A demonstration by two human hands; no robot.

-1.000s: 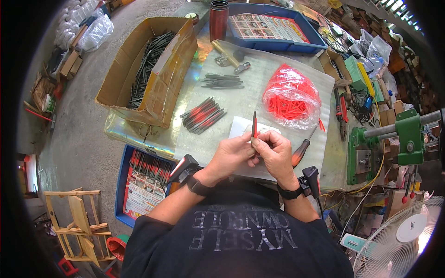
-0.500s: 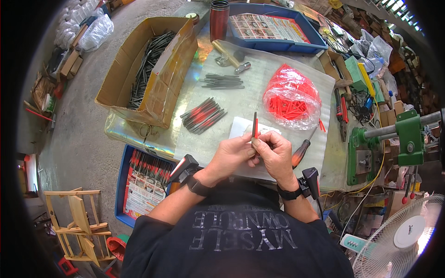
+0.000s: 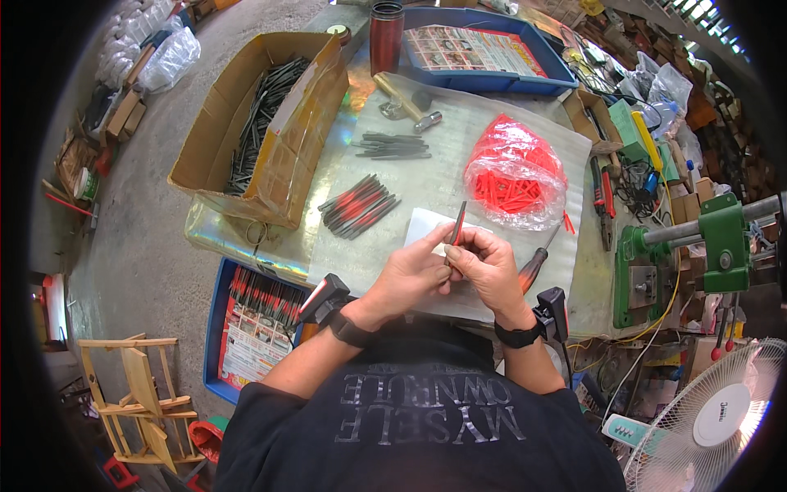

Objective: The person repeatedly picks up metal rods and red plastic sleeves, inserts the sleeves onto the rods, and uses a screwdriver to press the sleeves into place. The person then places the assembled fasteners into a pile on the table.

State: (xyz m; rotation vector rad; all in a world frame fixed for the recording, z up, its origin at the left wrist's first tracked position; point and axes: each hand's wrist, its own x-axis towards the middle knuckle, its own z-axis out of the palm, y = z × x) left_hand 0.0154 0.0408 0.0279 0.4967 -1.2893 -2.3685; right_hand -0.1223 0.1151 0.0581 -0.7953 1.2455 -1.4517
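Note:
Close to my body, over the table's near edge, a thin black-and-red stick (image 3: 460,220) stands nearly upright with its tip leaning right. My left hand (image 3: 410,275) and my right hand (image 3: 489,266) both pinch its lower part, which the fingers hide. Under them lies a white sheet (image 3: 421,227). A screwdriver (image 3: 533,271) with a black-and-red handle rests right beside my right hand. Farther left are a bundle of similar black-and-red sticks (image 3: 359,205) and a pile of plain dark sticks (image 3: 393,146). Small red plastic pieces (image 3: 512,192) fill a clear bag.
A cardboard box (image 3: 316,123) of dark sticks stands at the left. Beyond are a hammer (image 3: 410,105), a red tumbler (image 3: 386,39) and a blue tray (image 3: 492,79). Pliers (image 3: 604,201) and a green press (image 3: 725,246) occupy the right, above a fan (image 3: 713,418). Another blue tray (image 3: 215,328) sits lower left.
The stick's tip has swung to the right, from upright to a slight lean. Both hands keep their pinch, with only small shifts of the fingers.

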